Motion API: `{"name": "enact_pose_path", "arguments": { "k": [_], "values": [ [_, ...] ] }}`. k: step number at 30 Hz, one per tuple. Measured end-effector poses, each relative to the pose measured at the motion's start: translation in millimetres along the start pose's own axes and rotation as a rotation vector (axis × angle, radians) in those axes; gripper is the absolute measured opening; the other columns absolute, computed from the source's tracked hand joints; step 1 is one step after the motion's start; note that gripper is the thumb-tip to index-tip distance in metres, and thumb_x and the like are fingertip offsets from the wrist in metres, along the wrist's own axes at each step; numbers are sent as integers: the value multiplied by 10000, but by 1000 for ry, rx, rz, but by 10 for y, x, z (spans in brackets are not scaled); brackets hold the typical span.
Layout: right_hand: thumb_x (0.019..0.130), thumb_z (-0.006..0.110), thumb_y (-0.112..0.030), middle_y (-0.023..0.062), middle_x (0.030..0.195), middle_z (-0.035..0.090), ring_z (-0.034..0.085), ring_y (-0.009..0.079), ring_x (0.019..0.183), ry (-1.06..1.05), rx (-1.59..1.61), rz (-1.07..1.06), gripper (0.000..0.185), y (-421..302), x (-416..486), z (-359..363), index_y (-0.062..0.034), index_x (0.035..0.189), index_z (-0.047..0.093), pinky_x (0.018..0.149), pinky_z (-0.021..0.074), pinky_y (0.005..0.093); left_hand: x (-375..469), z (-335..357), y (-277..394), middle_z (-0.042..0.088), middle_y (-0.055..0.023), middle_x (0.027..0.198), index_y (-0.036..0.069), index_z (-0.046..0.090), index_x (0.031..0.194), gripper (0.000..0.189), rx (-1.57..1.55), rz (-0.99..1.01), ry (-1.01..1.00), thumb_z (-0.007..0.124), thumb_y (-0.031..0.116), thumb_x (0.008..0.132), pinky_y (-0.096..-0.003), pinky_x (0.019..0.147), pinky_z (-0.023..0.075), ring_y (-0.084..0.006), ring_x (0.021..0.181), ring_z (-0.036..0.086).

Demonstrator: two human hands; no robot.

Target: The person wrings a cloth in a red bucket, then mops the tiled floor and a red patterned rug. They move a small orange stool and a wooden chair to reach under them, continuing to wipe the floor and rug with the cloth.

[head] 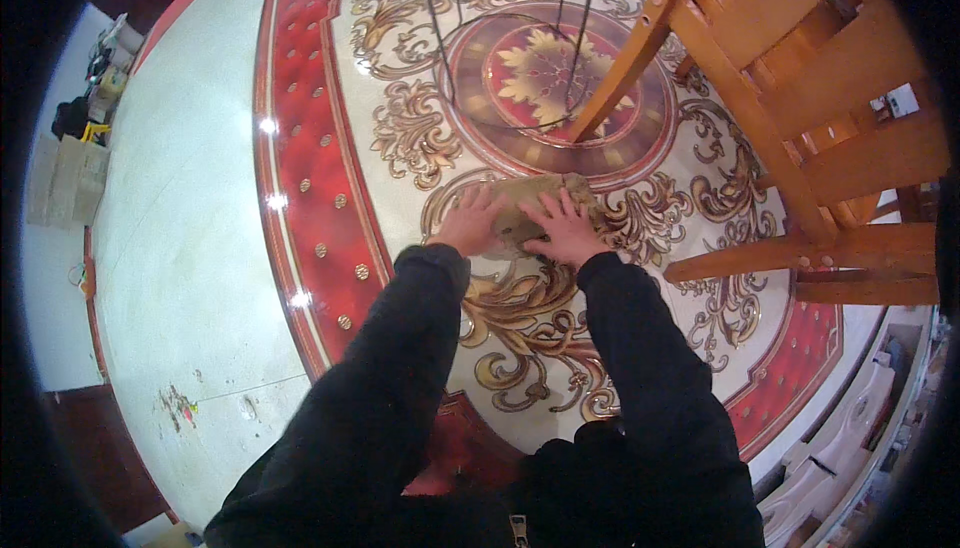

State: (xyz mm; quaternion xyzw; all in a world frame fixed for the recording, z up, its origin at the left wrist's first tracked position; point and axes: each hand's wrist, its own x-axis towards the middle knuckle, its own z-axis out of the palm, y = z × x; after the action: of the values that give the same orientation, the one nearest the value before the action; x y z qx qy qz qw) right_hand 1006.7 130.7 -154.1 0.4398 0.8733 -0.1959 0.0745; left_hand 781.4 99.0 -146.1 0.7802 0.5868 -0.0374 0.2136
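Observation:
A brown cloth lies bunched flat on the patterned, glossy floor. My left hand rests on its left part with the fingers spread. On its right part lies my right hand, palm down and fingers also spread. Both hands press or rest on the cloth from above, a short gap between them; neither is seen to grip it. Part of the cloth is hidden beneath the palms.
Wooden chairs stand or lean at the right, one leg reaching near the floor's central medallion. Thin dark cords or rods hang ahead. Cardboard boxes stand at the far left. Small debris lies on the pale floor at lower left.

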Motion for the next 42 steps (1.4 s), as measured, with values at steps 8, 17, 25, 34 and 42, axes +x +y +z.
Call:
{"name": "enact_pose_path", "arguments": {
  "k": [8, 17, 25, 34, 42],
  "values": [
    [779, 662, -95, 103, 1457, 450, 368, 365, 1384, 159, 12, -38, 663, 110, -1689, 649, -219, 1408, 493, 1069, 360, 571, -978, 1083, 1333, 362, -189, 1532, 101, 432, 1447, 563, 98, 140, 124, 545, 194, 903, -550, 1094, 322, -348, 1422, 336],
    [731, 592, 36, 147, 1343, 520, 455, 381, 1266, 152, 270, 130, 693, 55, -2925, 393, -204, 1377, 525, 1061, 419, 446, -1211, 1173, 2015, 604, -185, 1161, 23, 574, 1221, 412, -480, 462, 96, 537, 41, 811, -475, 946, 447, -377, 1082, 559],
    [854, 574, -153, 93, 1298, 546, 431, 370, 1296, 324, -34, -337, 484, -455, 16, -7, -222, 1333, 540, 1026, 435, 469, -885, 510, 497, 331, -268, 1500, 43, 372, 1460, 713, -302, -256, 589, 636, 44, 798, -506, 1138, 289, -467, 1388, 301],
    [909, 576, -225, 123, 1475, 433, 421, 484, 1273, 366, -52, 159, 623, 529, -41, 199, -271, 1494, 367, 1085, 348, 573, 207, 595, 618, 320, -174, 1552, 81, 444, 1434, 620, 64, 167, 164, 614, 182, 847, -596, 1150, 229, -478, 1428, 230],
    [798, 664, -107, 193, 1337, 470, 490, 428, 1159, 216, -39, 349, 721, 129, -2198, 775, -142, 1464, 391, 932, 476, 491, -692, 1133, 1505, 538, -78, 1256, 163, 550, 1283, 477, 8, 547, 65, 621, 195, 813, -510, 987, 417, -344, 1232, 461]
  ]
}}
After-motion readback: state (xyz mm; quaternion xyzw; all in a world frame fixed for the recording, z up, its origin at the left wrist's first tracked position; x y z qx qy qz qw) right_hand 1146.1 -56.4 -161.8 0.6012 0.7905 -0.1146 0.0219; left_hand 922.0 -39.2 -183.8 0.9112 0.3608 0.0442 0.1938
